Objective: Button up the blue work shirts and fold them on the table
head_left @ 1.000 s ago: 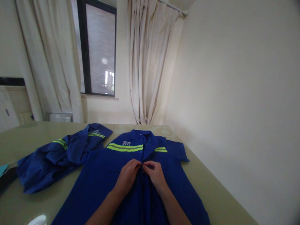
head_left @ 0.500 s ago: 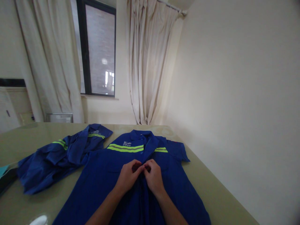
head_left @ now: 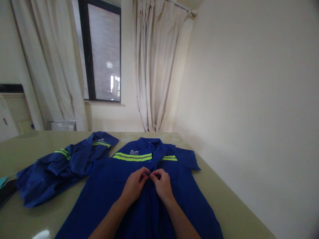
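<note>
Royal-blue cloth short-sleeved shirt [head_left: 149, 205], lime-and-grey reflective chest stripe [head_left: 132, 157], lay spread on glossy olive-green desk [head_left: 224, 205]. Left hand [head_left: 134, 183] had just narrowed its thumb-and-finger ring; right hand [head_left: 162, 185] stayed beside it. Fingers of both looked clamped on shirt front, below stripe. Work seemed unfinished there.

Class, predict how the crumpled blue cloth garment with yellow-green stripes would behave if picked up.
The crumpled garment would probably droop: its fabric lies in loose folds. Pushed, it might slide, since the olive-green table looks glossy.
</note>
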`<state>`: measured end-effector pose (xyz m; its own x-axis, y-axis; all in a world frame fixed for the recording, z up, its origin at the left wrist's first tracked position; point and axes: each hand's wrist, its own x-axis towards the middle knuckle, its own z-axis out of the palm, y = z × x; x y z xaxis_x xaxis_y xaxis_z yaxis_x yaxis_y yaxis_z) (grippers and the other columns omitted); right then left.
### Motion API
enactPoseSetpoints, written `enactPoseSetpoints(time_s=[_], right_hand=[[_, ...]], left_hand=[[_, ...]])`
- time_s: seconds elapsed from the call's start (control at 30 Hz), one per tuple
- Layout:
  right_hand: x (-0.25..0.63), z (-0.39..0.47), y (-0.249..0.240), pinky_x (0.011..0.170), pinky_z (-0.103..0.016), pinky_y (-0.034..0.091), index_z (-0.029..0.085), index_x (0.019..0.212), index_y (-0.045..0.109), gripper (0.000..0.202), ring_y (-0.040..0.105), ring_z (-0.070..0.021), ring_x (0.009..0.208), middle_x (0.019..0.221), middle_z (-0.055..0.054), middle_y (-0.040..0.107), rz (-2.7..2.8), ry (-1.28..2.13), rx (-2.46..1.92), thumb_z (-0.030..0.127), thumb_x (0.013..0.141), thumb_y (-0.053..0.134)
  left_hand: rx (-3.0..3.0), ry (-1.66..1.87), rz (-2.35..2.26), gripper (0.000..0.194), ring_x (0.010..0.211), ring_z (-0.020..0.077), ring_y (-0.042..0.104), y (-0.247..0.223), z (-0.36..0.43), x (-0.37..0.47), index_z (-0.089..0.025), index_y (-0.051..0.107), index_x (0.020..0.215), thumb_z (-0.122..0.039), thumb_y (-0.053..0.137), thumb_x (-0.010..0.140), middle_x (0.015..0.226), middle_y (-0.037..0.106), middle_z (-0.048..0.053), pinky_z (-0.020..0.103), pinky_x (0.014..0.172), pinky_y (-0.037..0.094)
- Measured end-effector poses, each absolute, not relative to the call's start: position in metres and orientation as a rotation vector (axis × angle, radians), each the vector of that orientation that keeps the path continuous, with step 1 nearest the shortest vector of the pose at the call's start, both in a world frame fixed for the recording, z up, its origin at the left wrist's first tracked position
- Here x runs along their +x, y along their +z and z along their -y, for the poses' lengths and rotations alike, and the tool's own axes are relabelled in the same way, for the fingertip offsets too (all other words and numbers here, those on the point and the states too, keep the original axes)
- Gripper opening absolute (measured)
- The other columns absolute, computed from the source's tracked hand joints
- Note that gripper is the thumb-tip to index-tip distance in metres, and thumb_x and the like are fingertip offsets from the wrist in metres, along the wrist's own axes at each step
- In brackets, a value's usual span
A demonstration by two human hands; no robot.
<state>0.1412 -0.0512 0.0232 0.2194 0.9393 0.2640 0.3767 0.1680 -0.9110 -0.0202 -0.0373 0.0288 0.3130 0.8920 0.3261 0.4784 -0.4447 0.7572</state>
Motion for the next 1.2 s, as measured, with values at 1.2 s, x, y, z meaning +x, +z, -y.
enactPoseSetpoints(time_s=[1.2], right_hand=[[0.126,0.025,0.017,0.065,-0.027,0.044,0.022,0.082,0.066,0.003,0.067,-0.0204,0.068,0.073,-0.001,0.071,1.366,0.412,-1.490,0.023,0.079,0.067]], left_hand=[[2.410,0.531,-1.768,0.039,0.113,0.0271,0.066,0.037,0.041,-0.026,-0.024,0.060,0.134,-0.030,0.039,0.101,0.121,0.072,0.011,0.039,0.092,0.049]])
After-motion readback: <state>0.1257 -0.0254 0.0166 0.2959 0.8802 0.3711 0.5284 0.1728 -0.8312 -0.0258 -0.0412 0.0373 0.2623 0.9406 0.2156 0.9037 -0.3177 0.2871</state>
